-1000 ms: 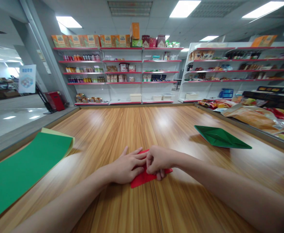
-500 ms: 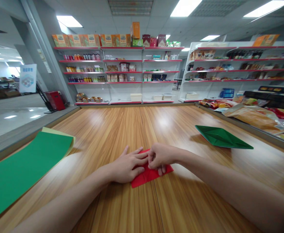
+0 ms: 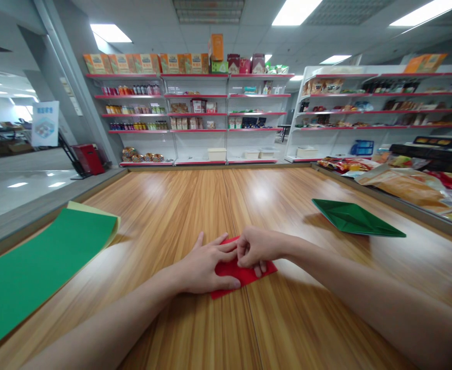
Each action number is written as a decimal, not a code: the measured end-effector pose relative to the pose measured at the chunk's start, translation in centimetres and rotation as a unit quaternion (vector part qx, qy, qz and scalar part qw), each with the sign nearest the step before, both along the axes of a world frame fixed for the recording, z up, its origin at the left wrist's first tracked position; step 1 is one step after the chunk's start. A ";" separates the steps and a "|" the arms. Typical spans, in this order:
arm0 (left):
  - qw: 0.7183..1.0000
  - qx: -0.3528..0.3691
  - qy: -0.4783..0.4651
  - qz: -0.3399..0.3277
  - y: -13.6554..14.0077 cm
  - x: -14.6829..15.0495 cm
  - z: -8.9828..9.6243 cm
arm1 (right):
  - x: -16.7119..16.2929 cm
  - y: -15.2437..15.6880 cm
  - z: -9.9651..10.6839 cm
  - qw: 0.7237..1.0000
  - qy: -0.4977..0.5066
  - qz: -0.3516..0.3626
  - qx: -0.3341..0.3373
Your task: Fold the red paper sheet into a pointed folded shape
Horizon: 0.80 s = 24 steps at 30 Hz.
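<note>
A folded piece of red paper [image 3: 231, 271] lies on the wooden table, tilted, partly covered by both hands. My left hand [image 3: 206, 264] rests flat and open on its left side, fingers spread, with the thumb along the near edge. Against the right part of the paper, my right hand [image 3: 258, 251] is closed, its thumb and index finger bent together and the other fingers touching the sheet. The two hands meet at the paper's upper middle. The fold under the fingers is hidden.
Green paper sheets [image 3: 52, 257] with a yellowish layer underneath lie at the left. A folded green paper boat shape [image 3: 359, 218] sits at the right. Bagged snacks [image 3: 407, 185] line the table's right edge. Stocked shelves [image 3: 195, 113] stand beyond the table.
My left thumb has moved down and right onto the paper's near edge, spreading away from the fingers. My right hand has hardly moved, and the red paper stays in place.
</note>
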State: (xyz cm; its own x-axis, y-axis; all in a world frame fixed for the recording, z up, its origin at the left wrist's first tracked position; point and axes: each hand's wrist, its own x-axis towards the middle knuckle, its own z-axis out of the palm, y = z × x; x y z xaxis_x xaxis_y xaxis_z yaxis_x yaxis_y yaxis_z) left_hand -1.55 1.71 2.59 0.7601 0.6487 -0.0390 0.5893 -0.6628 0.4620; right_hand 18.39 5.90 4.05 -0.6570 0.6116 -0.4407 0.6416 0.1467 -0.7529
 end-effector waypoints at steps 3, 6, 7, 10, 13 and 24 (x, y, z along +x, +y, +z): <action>1.000 -0.001 0.002 0.001 0.0 -0.1 0.0 | 0.1 0.1 0.2 1.000 -0.005 -0.004 0.013; 1.000 -0.004 0.001 0.000 0.0 -0.1 0.0 | 0.3 0.4 0.1 1.000 -0.005 -0.007 0.016; 1.000 -0.004 0.001 0.000 0.0 -0.1 0.0 | 0.4 0.5 0.1 1.000 -0.004 -0.008 0.021; 1.000 -0.006 0.005 -0.001 0.0 -0.1 0.1 | 0.9 1.1 -0.2 0.999 -0.003 -0.015 0.047; 1.000 -0.008 0.009 -0.001 0.0 -0.2 0.1 | 1.4 1.6 -0.5 0.998 -0.004 -0.026 0.056; 1.000 -0.016 0.021 0.005 0.0 -0.3 0.3 | 3.2 4.1 -1.7 0.996 -0.001 -0.065 0.056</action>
